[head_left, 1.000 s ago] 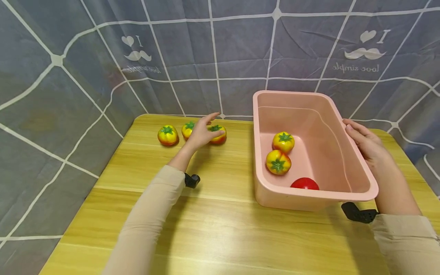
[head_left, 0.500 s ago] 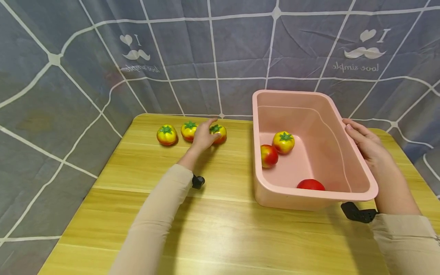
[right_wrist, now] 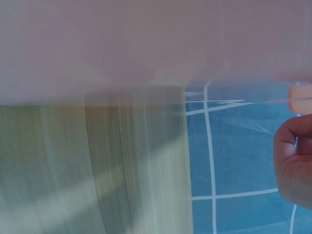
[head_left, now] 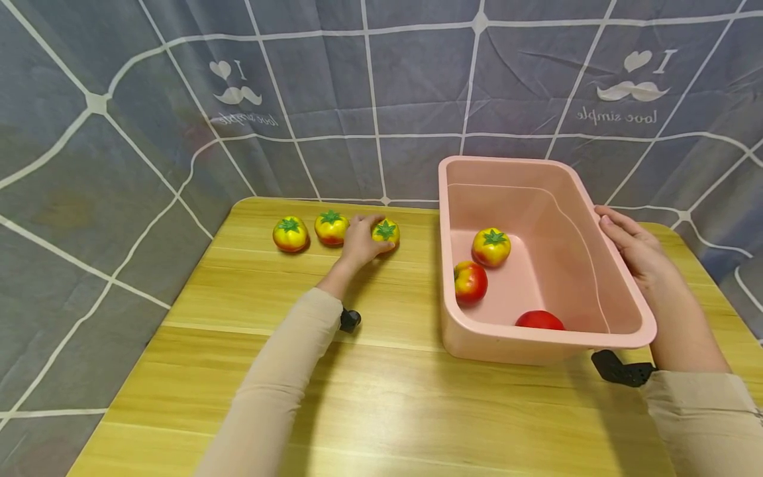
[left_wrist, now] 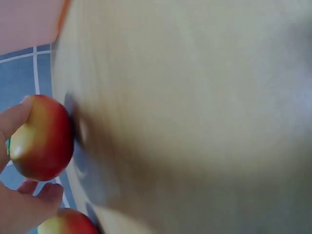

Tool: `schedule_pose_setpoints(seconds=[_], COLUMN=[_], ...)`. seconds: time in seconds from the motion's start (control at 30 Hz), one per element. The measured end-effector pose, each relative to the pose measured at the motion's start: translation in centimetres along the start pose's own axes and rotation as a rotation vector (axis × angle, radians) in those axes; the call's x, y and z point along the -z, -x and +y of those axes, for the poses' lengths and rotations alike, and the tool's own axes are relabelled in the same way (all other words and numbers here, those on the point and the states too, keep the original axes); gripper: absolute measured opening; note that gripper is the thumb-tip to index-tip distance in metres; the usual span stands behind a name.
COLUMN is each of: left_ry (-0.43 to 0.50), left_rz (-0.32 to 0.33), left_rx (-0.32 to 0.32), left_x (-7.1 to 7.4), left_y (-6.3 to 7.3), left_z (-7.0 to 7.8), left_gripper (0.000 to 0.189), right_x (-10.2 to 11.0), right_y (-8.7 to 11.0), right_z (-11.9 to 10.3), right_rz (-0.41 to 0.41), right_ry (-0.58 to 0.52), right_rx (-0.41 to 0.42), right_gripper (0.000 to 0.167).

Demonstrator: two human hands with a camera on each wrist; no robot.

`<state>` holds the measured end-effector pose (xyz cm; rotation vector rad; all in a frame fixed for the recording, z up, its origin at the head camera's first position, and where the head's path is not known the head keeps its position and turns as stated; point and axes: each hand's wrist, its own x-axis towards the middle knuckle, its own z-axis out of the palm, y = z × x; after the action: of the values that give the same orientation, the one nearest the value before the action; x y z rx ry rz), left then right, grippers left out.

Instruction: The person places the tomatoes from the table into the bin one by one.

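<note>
My left hand (head_left: pixel 361 245) has its thumb and fingers round a yellow-and-red toy tomato (head_left: pixel 386 233) with a green leafy top, near the table's back edge. In the left wrist view the thumb lies on one side of that tomato (left_wrist: pixel 45 139) and the fingers on the other. Just left of the hand sit two similar tomatoes, a nearer one (head_left: pixel 331 228) and a farther one (head_left: pixel 290 234). My right hand (head_left: pixel 640 255) grips the right rim of a pink plastic bin (head_left: pixel 548 341). Inside the bin are a leaf-up tomato (head_left: pixel 491 248), another on its side (head_left: pixel 471 283) and a red rounded thing (head_left: pixel 539 320), partly hidden by the front wall.
The bin stands on the right part of a wooden table (head_left: pixel 381 411). A grey curtain with white grid lines (head_left: pixel 411 86) hangs behind the table and along its left side. Black wrist cameras sit at both cuffs, the left one (head_left: pixel 350 320) close over the tabletop.
My left hand has moved right and closed round the tomato, which has shifted slightly right. In the bin, one tomato has rolled onto its side and the red thing has slid right.
</note>
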<state>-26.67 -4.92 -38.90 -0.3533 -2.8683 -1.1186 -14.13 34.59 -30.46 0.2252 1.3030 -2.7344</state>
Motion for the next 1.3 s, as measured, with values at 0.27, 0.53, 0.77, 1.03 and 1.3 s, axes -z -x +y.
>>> schedule_pose_setpoints(seconds=[0.27, 0.53, 0.77, 1.03, 1.3], left_ry=[0.098, 0.266, 0.436, 0.523, 0.504], left_rz=[0.048, 0.148, 0.18, 0.132, -0.002], left_rx=[0.035, -0.033, -0.075, -0.187, -0.269], left_x=[-0.3, 1.2, 3.1, 4.4, 3.6], left_y=[0.3, 0.4, 0.9, 2.3, 3.5], left_z=[-0.3, 2.4, 6.5, 10.9, 13.1], left_gripper=[0.065, 0.064, 0.062, 0.061, 0.06], right_x=[0.1, 0.1, -0.1, 0.0, 0.0], right_y=[-0.1, -0.1, 0.1, 0.1, 0.1], right_z=[0.1, 0.1, 0.1, 0.1, 0.2], right_rz=[-0.012, -0.009, -0.002, -0.018, -0.021], right_ry=[0.006, -0.004, -0.009, -0.012, -0.018], right_rx=[0.011, 0.004, 0.004, 0.012, 0.008], right_gripper=[0.023, 0.023, 0.022, 0.024, 0.024])
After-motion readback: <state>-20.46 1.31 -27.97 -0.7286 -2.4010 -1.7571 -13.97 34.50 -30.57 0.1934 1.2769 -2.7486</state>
